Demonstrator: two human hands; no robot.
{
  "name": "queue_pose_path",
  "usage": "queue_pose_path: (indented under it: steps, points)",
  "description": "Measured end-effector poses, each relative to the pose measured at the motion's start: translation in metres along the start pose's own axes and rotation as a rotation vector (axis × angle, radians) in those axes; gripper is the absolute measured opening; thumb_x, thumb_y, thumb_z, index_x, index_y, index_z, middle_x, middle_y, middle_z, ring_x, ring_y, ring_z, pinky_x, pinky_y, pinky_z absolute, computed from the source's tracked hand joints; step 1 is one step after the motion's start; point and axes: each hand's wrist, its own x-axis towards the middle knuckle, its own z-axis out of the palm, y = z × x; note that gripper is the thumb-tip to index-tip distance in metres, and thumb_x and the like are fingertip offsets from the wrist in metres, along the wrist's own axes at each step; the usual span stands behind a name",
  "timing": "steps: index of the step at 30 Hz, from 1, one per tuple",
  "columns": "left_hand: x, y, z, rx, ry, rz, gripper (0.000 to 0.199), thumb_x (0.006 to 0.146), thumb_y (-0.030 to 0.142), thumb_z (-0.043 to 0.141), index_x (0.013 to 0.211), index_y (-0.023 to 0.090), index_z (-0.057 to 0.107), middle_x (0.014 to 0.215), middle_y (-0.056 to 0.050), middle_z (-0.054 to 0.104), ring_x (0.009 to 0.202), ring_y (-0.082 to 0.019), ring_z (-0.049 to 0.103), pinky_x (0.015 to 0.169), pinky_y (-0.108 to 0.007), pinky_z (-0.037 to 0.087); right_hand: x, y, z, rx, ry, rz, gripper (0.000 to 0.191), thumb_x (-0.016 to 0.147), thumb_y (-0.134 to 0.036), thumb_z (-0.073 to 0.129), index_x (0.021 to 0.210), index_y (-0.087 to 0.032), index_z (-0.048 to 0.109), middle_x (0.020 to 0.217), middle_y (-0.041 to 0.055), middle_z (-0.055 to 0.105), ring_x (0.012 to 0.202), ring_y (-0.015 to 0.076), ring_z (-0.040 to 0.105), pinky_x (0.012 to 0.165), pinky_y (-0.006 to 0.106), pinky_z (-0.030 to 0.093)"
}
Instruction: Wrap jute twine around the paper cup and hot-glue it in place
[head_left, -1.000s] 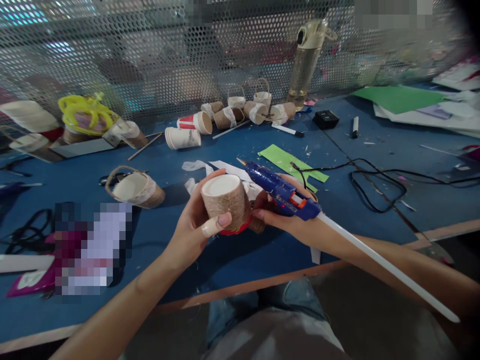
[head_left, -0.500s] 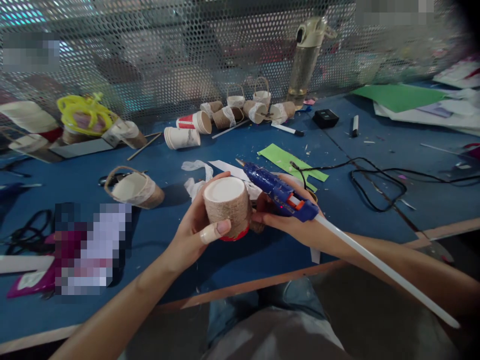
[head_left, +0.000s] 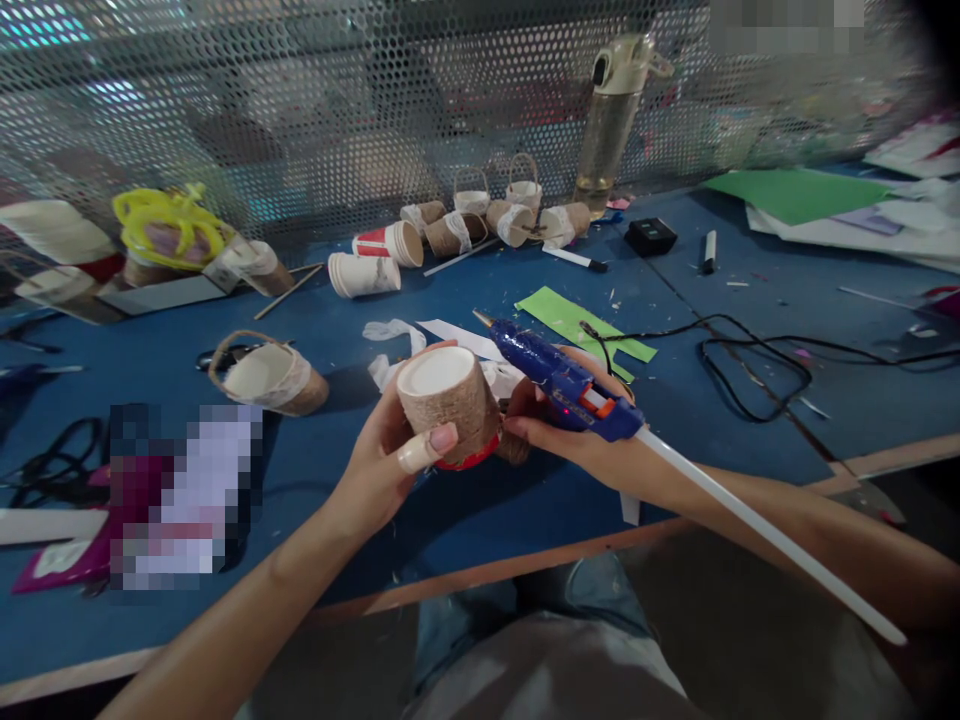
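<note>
Upside down and slightly tilted, a paper cup wrapped in brown twine (head_left: 451,408) is in my left hand (head_left: 386,455). The thumb, with a bandage-like wrap, presses its front. A red band shows below the twine. My right hand (head_left: 559,435) is closed with a blue hot glue gun (head_left: 559,380) in it, nozzle pointing up and left, a long white glue stick (head_left: 772,535) out of its back. Its thumb and finger pinch close to the cup's right side, by a bundle of brown twine (head_left: 514,447). The finger contact there is partly hidden.
A small twine-covered basket (head_left: 300,385) stands at left. White paper cups (head_left: 365,275) and several wrapped cups lie at the back, near a water bottle (head_left: 611,120). The black cord (head_left: 720,325) loops across the right side. Green paper (head_left: 577,322) lies beyond the gun.
The cup has tilted to the left and shifted slightly up and left with my left hand. My right hand and the glue gun have barely moved.
</note>
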Motion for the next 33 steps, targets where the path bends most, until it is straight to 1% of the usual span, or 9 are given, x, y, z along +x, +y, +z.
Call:
queue_pose_path:
  steps: [4,6,11,16,21,24,27,31,33]
  points:
    - [0.001,-0.001,-0.001,-0.028,-0.033,0.002,0.072,0.076,0.042,0.089,0.143,0.028,0.066,0.136,-0.009,0.073,0.122,-0.031,0.069,0.097,-0.035,0.060,0.000,-0.003,0.000,-0.053,0.014,-0.001,0.031,0.080,-0.019,0.089,0.095,-0.026,0.063,0.086,-0.0047,0.076,0.074,0.0125,0.072,0.072,0.027,0.064]
    - [0.000,-0.002,-0.001,-0.023,-0.038,0.009,0.070,0.076,0.041,0.089,0.142,0.028,0.067,0.137,-0.008,0.072,0.124,-0.030,0.068,0.099,-0.035,0.059,-0.001,-0.004,0.000,-0.080,0.016,0.009,0.032,0.078,-0.020,0.090,0.094,-0.026,0.062,0.085,-0.0046,0.075,0.072,0.0129,0.071,0.069,0.027,0.064]
    - [-0.003,0.002,0.000,0.040,-0.063,-0.005,0.073,0.078,0.037,0.087,0.147,0.028,0.064,0.148,-0.010,0.066,0.138,-0.036,0.059,0.115,-0.044,0.050,-0.003,-0.001,-0.003,-0.113,0.026,0.036,0.030,0.079,-0.021,0.088,0.094,-0.025,0.062,0.086,-0.0036,0.074,0.072,0.0134,0.070,0.069,0.028,0.061]
    - [-0.004,0.003,-0.002,0.057,-0.106,-0.023,0.077,0.080,0.039,0.087,0.151,0.030,0.060,0.154,-0.010,0.060,0.139,-0.036,0.058,0.115,-0.045,0.050,-0.004,0.004,-0.008,-0.136,0.007,0.057,0.030,0.079,-0.022,0.089,0.092,-0.025,0.062,0.084,-0.0030,0.073,0.075,0.0154,0.070,0.069,0.029,0.061]
    - [0.000,0.004,0.001,0.036,-0.025,-0.004,0.081,0.072,0.042,0.092,0.147,0.027,0.063,0.144,-0.011,0.067,0.131,-0.036,0.064,0.109,-0.045,0.055,-0.003,0.003,-0.005,-0.132,0.028,0.036,0.033,0.078,-0.029,0.092,0.091,-0.027,0.062,0.085,-0.0028,0.074,0.073,0.0156,0.070,0.069,0.031,0.063]
    - [0.002,0.007,0.005,-0.020,0.024,-0.029,0.077,0.074,0.042,0.088,0.146,0.026,0.063,0.137,-0.011,0.071,0.126,-0.037,0.067,0.104,-0.047,0.058,-0.002,0.002,-0.002,-0.120,0.037,-0.004,0.034,0.078,-0.029,0.093,0.093,-0.027,0.063,0.085,-0.0036,0.074,0.073,0.0153,0.070,0.070,0.031,0.063]
    - [0.003,0.010,0.006,-0.086,0.019,-0.040,0.074,0.076,0.040,0.086,0.145,0.026,0.063,0.131,-0.011,0.074,0.123,-0.037,0.069,0.103,-0.050,0.059,-0.003,0.002,-0.002,-0.116,0.045,-0.014,0.036,0.077,-0.028,0.094,0.097,-0.027,0.064,0.086,-0.0046,0.074,0.075,0.0145,0.071,0.071,0.030,0.063]
    - [0.004,0.013,0.005,-0.207,0.033,-0.061,0.064,0.076,0.042,0.085,0.136,0.024,0.070,0.119,-0.010,0.079,0.115,-0.036,0.073,0.100,-0.049,0.062,-0.003,0.001,-0.006,-0.119,-0.021,-0.032,0.030,0.082,-0.024,0.090,0.097,-0.027,0.064,0.090,-0.0036,0.075,0.079,0.0152,0.073,0.076,0.032,0.064]
    - [0.005,0.016,0.005,-0.228,0.072,-0.075,0.062,0.076,0.043,0.084,0.134,0.024,0.070,0.114,-0.009,0.080,0.110,-0.034,0.075,0.097,-0.048,0.063,-0.002,-0.001,-0.007,-0.154,-0.033,-0.028,0.027,0.084,-0.024,0.089,0.094,-0.027,0.064,0.091,-0.0020,0.075,0.081,0.0169,0.073,0.078,0.035,0.064]
